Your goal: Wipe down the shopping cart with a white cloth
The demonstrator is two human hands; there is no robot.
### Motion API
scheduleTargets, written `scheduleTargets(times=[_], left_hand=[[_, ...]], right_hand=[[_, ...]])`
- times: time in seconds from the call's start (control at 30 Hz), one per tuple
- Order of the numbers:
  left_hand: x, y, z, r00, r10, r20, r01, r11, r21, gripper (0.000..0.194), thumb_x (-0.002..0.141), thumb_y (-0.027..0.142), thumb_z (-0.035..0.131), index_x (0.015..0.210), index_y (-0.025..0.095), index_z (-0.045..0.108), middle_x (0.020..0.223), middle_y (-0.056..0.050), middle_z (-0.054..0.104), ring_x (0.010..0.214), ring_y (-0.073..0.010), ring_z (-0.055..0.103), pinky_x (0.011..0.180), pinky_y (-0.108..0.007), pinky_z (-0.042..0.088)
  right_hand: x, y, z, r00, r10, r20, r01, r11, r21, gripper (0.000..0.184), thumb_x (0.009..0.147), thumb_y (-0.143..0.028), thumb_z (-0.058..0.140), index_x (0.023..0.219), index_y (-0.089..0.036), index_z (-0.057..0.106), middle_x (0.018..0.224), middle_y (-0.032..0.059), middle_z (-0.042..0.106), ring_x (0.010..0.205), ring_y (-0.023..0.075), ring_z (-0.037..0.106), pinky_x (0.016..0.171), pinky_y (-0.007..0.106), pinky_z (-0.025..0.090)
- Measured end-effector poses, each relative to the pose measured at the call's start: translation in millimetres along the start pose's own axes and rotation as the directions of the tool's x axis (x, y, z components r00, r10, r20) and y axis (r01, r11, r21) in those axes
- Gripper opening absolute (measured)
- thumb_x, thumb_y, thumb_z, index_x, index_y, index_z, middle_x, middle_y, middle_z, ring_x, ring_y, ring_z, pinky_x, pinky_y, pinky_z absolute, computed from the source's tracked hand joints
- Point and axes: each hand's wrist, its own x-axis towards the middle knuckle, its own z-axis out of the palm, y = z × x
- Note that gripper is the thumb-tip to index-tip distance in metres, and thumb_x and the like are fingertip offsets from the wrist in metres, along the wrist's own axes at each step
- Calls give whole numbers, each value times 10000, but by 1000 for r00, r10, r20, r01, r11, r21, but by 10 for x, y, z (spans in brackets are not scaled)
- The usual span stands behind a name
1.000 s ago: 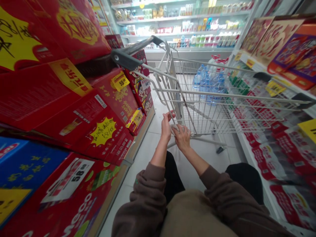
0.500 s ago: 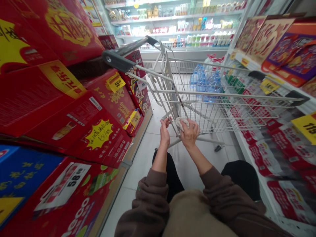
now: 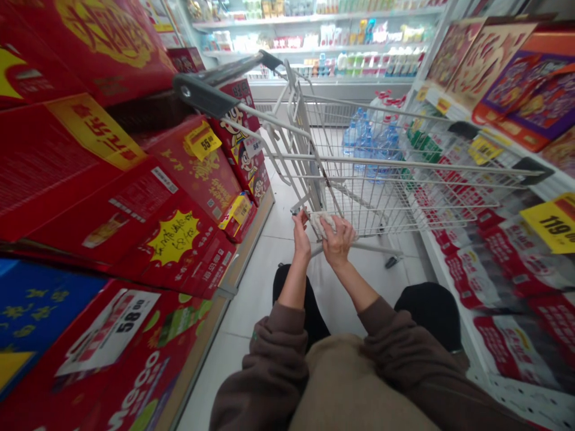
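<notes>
- The right hand (image 3: 338,241) was clenched over a crumpled white wad (image 3: 321,224), pressing it against the wire side of a shopping cart (image 3: 359,200).
- The left hand (image 3: 301,236) was curled at the wad's edge, beside the cart's frame; whether it gripped anything could not be told.
- Red gift boxes (image 3: 193,173) stood left of the cart.
- Bottled water (image 3: 371,143) showed through the cart's wire, and stocked shelves (image 3: 314,51) stood beyond the cart.

A wire shopping cart (image 3: 359,191) stands before the person, the left hand (image 3: 300,236) and right hand (image 3: 338,240) at its near end, between stacked cartons (image 3: 135,191) on the left and packaged goods (image 3: 494,269) on the right, with wall shelves (image 3: 314,54) beyond.
</notes>
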Motion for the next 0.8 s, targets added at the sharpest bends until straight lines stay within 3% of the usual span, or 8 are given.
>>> scheduleTargets(times=[0.07, 0.13, 0.23, 0.37, 0.5, 0.6, 0.7, 0.8], left_hand=[[-5, 8, -3, 1000, -13, -3, 13, 1000, 11, 647, 1069, 560, 116, 1377, 260, 599, 1426, -90, 641, 1341, -215, 584, 1171, -423, 379], [-8, 17, 3, 999, -35, 3, 35, 999, 15, 653, 1073, 538, 92, 1374, 258, 599, 1439, -93, 631, 1358, -216, 572, 1176, -429, 367], [-17, 25, 35, 999, -47, -14, 47, 999, 10, 654, 1075, 530, 84, 1379, 254, 593, 1468, -95, 608, 1368, -218, 562, 1166, -422, 375], [-27, 38, 74, 998, -39, -44, 40, 999, 7, 637, 1075, 539, 103, 1381, 261, 588, 1473, -85, 603, 1366, -209, 561, 1140, -393, 399], [-18, 43, 60, 997, -67, -38, 67, 998, 13, 666, 1071, 548, 72, 1363, 266, 600, 1453, -87, 619, 1373, -210, 557, 1160, -415, 376], [-10, -24, 69, 998, -44, -46, 44, 999, 7, 658, 1067, 572, 95, 1345, 273, 611, 1455, -83, 617, 1375, -210, 556, 1169, -417, 369], [-4, -146, 108, 997, -58, -58, 58, 998, 6, 646, 1059, 606, 138, 1300, 267, 632, 1413, -83, 645, 1354, -212, 573, 1165, -413, 381], [5, -237, 120, 995, -77, -65, 80, 996, 37, 626, 1063, 592, 164, 1237, 244, 654, 1342, -98, 682, 1325, -222, 592, 1165, -432, 387]], right_hand=[[-54, 52, 44, 991, 26, 129, -22, 999, -31, 492, 865, -157, 592, 1321, -324, 668, 1458, 80, 558, 1283, 311, 399, 1034, 483, 342], [-87, 74, 50, 979, 88, 185, -79, 995, -57, 460, 842, -151, 610, 1268, -299, 695, 1428, 91, 584, 1237, 318, 421, 990, 474, 355], [-58, 29, -1, 981, 81, 178, -71, 996, -59, 463, 862, -177, 609, 1296, -324, 672, 1448, 79, 566, 1250, 314, 407, 997, 470, 345], [17, 9, -11, 985, -28, 171, 35, 999, -37, 496, 901, -171, 576, 1358, -357, 630, 1517, 61, 506, 1323, 305, 360, 1060, 485, 311], [-85, 155, 36, 958, 82, 273, -67, 996, -64, 382, 885, -162, 593, 1211, -318, 720, 1431, 78, 575, 1259, 307, 410, 997, 481, 361], [-98, 235, 20, 971, 130, 203, -116, 990, -79, 407, 892, -206, 605, 1274, -314, 694, 1447, 102, 550, 1245, 316, 410, 970, 477, 380], [3, 270, 11, 998, 10, 66, -5, 998, -68, 482, 907, -228, 603, 1372, -349, 635, 1505, 87, 499, 1312, 308, 378, 1038, 478, 346], [18, 332, 58, 997, -32, 70, 38, 995, -90, 455, 896, -178, 591, 1306, -352, 683, 1451, 74, 560, 1299, 296, 400, 1051, 484, 329]])
